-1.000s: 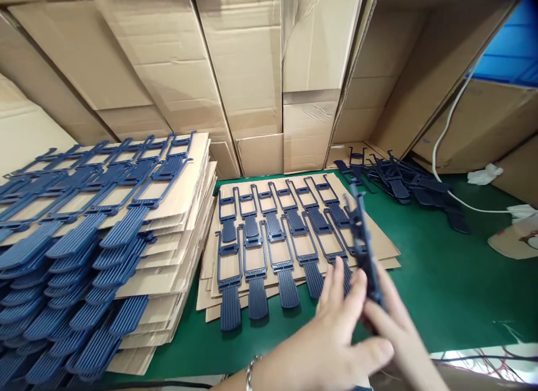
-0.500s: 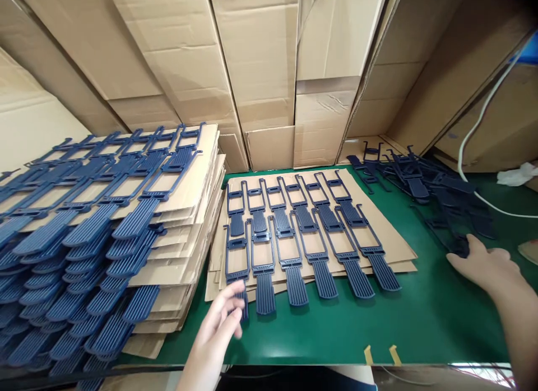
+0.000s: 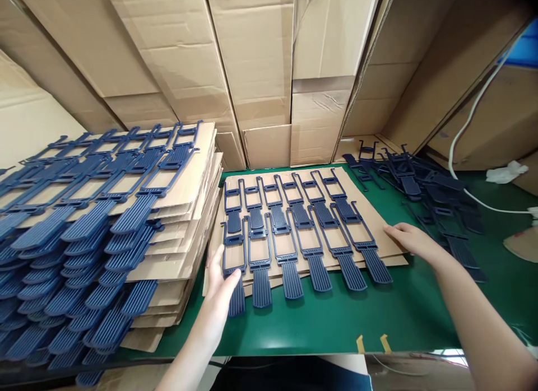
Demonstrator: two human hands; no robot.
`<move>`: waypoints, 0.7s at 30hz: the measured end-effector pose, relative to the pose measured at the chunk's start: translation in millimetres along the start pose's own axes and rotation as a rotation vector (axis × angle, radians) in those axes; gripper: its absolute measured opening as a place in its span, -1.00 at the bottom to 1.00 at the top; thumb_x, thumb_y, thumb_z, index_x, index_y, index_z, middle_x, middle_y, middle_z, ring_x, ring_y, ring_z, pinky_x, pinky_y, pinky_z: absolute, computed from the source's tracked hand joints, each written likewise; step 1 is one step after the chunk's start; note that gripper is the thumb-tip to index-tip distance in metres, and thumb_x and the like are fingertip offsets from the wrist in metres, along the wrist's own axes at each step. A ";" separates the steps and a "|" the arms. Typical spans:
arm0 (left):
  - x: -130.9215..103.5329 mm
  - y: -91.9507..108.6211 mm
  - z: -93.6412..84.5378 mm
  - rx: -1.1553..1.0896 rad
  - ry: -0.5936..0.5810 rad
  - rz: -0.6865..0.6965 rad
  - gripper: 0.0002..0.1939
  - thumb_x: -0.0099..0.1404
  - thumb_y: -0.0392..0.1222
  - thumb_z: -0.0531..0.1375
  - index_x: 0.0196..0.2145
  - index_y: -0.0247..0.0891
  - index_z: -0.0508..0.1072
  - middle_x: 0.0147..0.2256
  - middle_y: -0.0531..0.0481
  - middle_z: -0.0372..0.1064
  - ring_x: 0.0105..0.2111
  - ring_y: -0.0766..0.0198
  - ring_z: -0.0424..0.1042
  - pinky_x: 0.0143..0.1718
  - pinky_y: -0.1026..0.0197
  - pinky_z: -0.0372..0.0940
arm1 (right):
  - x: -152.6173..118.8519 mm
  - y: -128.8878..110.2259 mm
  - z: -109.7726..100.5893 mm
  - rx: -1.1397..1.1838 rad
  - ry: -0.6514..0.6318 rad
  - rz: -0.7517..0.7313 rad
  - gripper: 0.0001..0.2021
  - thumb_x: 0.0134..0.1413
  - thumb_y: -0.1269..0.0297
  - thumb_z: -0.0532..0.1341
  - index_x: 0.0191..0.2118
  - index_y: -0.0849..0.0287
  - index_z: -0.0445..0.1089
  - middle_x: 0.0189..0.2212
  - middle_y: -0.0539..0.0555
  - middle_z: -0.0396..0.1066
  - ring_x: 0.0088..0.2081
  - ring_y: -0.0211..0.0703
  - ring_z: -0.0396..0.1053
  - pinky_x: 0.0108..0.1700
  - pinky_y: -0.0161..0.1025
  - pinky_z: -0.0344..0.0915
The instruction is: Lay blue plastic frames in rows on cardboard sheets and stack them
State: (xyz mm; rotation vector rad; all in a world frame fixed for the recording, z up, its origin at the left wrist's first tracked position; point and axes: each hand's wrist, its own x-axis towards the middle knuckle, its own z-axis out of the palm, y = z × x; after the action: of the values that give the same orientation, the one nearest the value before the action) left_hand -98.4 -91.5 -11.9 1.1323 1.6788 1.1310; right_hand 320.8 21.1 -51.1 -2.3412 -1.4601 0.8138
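Observation:
Two rows of dark blue plastic frames with ribbed paddle ends [image 3: 293, 282] lie on a flat cardboard sheet [image 3: 372, 214] in front of me. The near row's ribbed ends stick out past its front edge. At the sheet's left edge, my left hand [image 3: 215, 296] grips with fingers along the side and thumb over the leftmost near frame [image 3: 236, 300]. My right hand [image 3: 414, 242] pinches the right edge of the sheet, thumb on top; its other fingers are mostly hidden. More cardboard shows under the sheet's front edge.
On the left rises a tall stack of cardboard sheets [image 3: 176, 256] layered with similar blue frames [image 3: 134, 214]. A loose pile of dark frames [image 3: 437, 189] lies at the right, near a white cable [image 3: 456, 139]. Cardboard panels [image 3: 260, 71] stand behind the green table [image 3: 294, 338].
My right hand has left the loose frames and moved left to the sheet's right edge. My left hand has moved up onto the left edge. The view has shifted slightly.

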 end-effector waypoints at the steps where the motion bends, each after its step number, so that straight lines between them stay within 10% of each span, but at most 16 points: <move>1: -0.9 2.7 2.6 -0.076 -0.013 -0.003 -0.35 0.25 -0.01 0.02 0.22 -0.10 -0.15 0.27 0.04 -0.42 0.25 0.19 -0.42 0.22 0.04 -0.34 | 0.9 1.7 -0.1 0.052 -0.041 -0.002 -0.64 -0.01 -0.04 0.04 -0.47 0.21 0.21 -0.57 0.05 0.23 -0.55 -0.22 0.15 -0.55 -0.33 -0.01; 8: -3.9 16.6 13.1 -0.091 -0.103 -0.037 -0.37 0.26 0.01 0.01 0.22 -0.04 -0.13 0.27 0.10 -0.39 0.25 0.17 -0.47 0.23 0.06 -0.30 | -8.3 11.8 -3.7 0.355 -0.221 -0.012 -0.68 0.03 0.04 0.07 -0.49 0.19 0.06 -0.68 -0.10 -0.02 -0.64 -0.40 -0.08 -0.58 -0.40 -0.16; 21: -18.9 4.8 0.5 0.238 -0.125 0.117 -0.37 0.21 0.01 0.05 0.21 -0.11 -0.01 0.13 -0.15 0.10 0.13 0.03 0.10 0.13 -0.06 -0.03 | -19.0 74.0 -32.8 0.358 -0.295 0.201 -0.56 -0.12 -0.10 0.19 -0.56 0.18 0.08 -0.74 -0.08 -0.05 -0.70 -0.44 -0.20 -0.61 -0.39 -0.33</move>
State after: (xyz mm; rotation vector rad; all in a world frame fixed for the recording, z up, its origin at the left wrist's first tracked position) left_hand -91.5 -108.4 -5.1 1.4367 1.6993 0.9257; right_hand 388.2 -27.4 -55.1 -2.1794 -1.0705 1.3972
